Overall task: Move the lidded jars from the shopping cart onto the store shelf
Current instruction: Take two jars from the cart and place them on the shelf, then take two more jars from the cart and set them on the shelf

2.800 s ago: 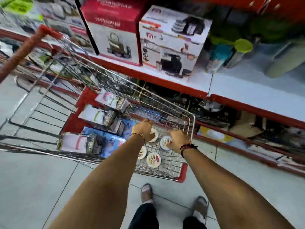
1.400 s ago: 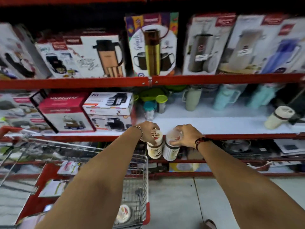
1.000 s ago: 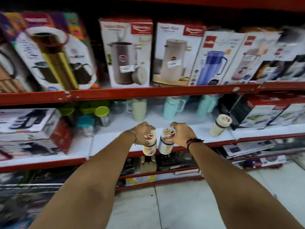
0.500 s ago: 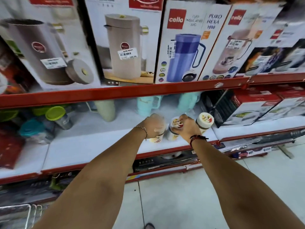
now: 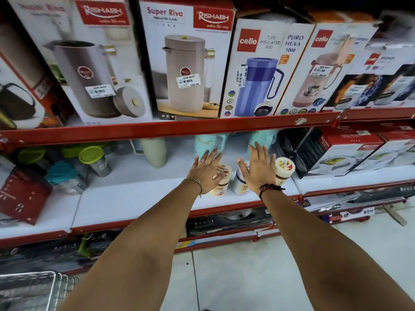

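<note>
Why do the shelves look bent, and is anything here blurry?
Head view: the wide lens bows the red shelf edge and tilts the boxes outward; the left Rishabh box and green-lidded jars are smeared, while the cello box print reads sharply; lighting is even.

Two jars partly hidden behind the left hand (image 5: 207, 170) and right hand (image 5: 258, 169). Shopping cart (image 5: 29, 290) cut off at the bottom corner. Green-lidded tubs (image 5: 89, 157) blurred. Far-right boxes (image 5: 379, 86) too smeared to read.
</note>
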Motion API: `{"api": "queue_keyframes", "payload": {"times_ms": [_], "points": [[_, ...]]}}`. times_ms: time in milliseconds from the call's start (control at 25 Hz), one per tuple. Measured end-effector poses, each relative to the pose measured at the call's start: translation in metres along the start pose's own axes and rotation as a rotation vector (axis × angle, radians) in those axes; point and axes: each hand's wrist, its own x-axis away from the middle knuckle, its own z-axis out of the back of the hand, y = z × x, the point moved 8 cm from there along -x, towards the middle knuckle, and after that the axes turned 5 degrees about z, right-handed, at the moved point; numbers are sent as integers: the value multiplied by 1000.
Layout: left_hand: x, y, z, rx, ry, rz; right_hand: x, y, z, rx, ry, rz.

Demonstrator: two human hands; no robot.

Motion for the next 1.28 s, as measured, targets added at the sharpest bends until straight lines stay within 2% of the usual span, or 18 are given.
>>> {"api": "queue_keyframes", "payload": {"times_ms": [240, 520, 680, 880, 1000, 1160, 1280], "points": [[79, -62, 50, 0, 223, 51, 36, -99, 5, -9, 39, 143], [243, -180, 78, -17, 277, 158, 133, -259, -34, -50, 14, 271], [349, -258, 78, -42, 270, 245, 197, -358, -78, -64, -78, 373], [479, -370, 50, 129, 164, 372, 282, -484, -154, -125, -287, 521], [538, -437, 3, 173, 12, 526, 334, -544, -213, -120, -433, 613], [591, -492, -77, 159, -149, 711, 398, -583, -298, -179, -671, 622], [615, -513, -144, 196, -346, 758, 440, -586, -360, -152, -860, 574]]}}
